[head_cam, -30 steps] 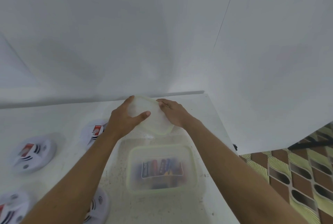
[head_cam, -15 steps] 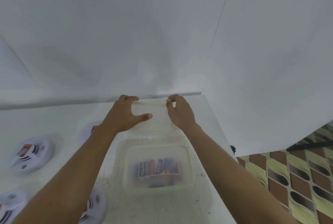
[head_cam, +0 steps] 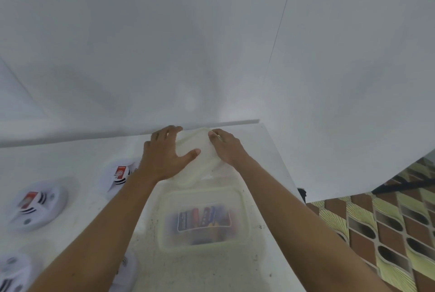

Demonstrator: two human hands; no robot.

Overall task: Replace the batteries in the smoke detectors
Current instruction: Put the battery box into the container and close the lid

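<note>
Each white round plastic smoke detector carries a red-and-white label beside dark vent slots, but the print on it is too blurred to read. One (head_cam: pixel 35 204) lies at the left edge of the frame. A second (head_cam: pixel 117 174) sits left of centre, partly behind the left forearm. A third (head_cam: pixel 11 270) is cut off at the lower left corner. A fourth (head_cam: pixel 127 273) shows at the bottom, half covered by the same forearm.

The cylindrical batteries (head_cam: pixel 204 217), in dark, red and blue wrappers, lie side by side in the open translucent rectangular plastic container (head_cam: pixel 242 197), just below the middle of the frame. Their lettering cannot be made out through the cloudy wall.

All of this rests on a white speckled tabletop (head_cam: pixel 211 268). A plain white wall (head_cam: pixel 164 44) fills the upper part of the frame, and a brown-and-yellow patterned floor (head_cam: pixel 388 233) shows at the lower right.

Both bare forearms reach up from the bottom corners and meet just above the container. There the translucent whitish plastic lid (head_cam: pixel 204 162) is held between the two hands, close to the table's far edge. The left hand (head_cam: pixel 164 157) is spread over the lid's left side, with its thumb across the top and its fingertips curling over the far rim. The right hand (head_cam: pixel 227 148) grips the right rim with bent fingers. I cannot tell whether the lid touches the table.
</note>
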